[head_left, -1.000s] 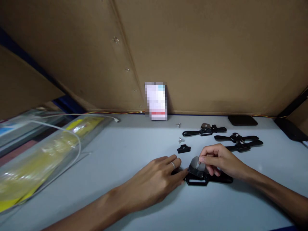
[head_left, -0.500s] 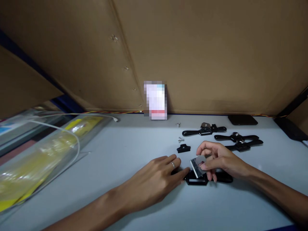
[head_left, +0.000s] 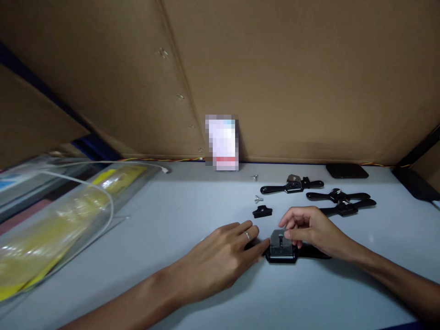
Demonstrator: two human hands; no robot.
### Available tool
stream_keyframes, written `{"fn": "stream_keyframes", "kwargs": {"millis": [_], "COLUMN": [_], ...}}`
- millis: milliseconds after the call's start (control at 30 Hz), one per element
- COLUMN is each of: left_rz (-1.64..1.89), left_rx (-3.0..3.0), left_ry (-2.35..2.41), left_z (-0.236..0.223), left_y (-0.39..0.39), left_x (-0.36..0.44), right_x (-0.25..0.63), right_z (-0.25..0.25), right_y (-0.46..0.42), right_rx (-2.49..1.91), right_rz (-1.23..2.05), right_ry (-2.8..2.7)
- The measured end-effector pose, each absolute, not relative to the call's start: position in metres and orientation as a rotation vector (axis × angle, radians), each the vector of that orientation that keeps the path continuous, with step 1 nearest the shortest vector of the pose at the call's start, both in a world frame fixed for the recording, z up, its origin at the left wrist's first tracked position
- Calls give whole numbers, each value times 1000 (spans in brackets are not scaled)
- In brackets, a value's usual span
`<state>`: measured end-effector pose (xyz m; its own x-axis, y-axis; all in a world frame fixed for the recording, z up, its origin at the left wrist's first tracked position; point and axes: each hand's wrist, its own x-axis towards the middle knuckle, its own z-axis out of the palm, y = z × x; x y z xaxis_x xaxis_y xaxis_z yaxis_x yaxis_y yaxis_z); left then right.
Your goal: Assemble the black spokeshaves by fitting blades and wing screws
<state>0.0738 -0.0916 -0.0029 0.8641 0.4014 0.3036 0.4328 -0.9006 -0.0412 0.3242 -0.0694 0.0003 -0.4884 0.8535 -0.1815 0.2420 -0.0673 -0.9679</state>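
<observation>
A black spokeshave body point(head_left: 314, 252) lies crosswise on the table in front of me. My left hand point(head_left: 228, 250) is closed round its left handle, with the forefinger stretched to the middle part. The flat metal blade point(head_left: 277, 249), which has a keyhole slot, rests on that middle part. My right hand point(head_left: 311, 227) has thumb and fingertips at the blade's upper right edge; its other fingers are curled. Just beyond the hands are a small black cap point(head_left: 262, 212) and a wing screw point(head_left: 258, 199).
Behind my right hand lie several spokeshaves, one with a loose-looking blade point(head_left: 294, 178). Another wing screw point(head_left: 254, 178) sits farther back. A blurred-out screen point(head_left: 223, 142) leans on the cardboard wall, with a dark flat case point(head_left: 347, 171) to its right. Plastic-wrapped yellow packaging point(head_left: 68, 233) and a white cable occupy the left.
My right hand has brought the blade down from a tilted hold above the spokeshave to lie flat on its middle part. The left hand has stayed in place.
</observation>
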Motion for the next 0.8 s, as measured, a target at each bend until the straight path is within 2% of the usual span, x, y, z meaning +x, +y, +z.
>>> {"fn": "stream_keyframes", "kwargs": {"millis": [333, 800], "left_rz": [-443, -464], "left_rx": [-2921, -2970], "left_ry": [-670, -707], "left_z": [-2, 0], "left_y": [-91, -92], "left_x": [74, 75], "right_x": [323, 324], "right_z": [5, 6], "right_y": [-74, -74], "right_rx": [-1229, -1191], "right_rz": [1366, 1353], "right_ry": [-1915, -1977]}}
